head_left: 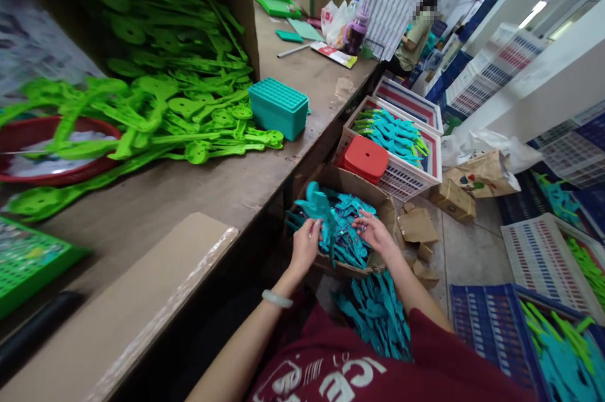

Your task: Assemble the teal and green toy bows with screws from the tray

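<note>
My left hand [305,243] and my right hand [375,230] both reach into an open cardboard box [385,208] on the floor, full of teal plastic parts [341,219]. Each hand grips some of these teal parts. A pale bracelet [276,298] circles my left wrist. More teal parts [378,314] lie in a heap on my lap, just below the box. Beyond the box, a white crate [428,166] holds teal and green parts and a red square lid [365,157].
A wooden table [198,191] on the left carries a pile of bright green plastic parts [179,99], a teal box [278,107], a red basin [42,153] and a cardboard sheet [132,301]. Blue and white crates [491,326] crowd the floor at right. Another person [416,36] sits at the back.
</note>
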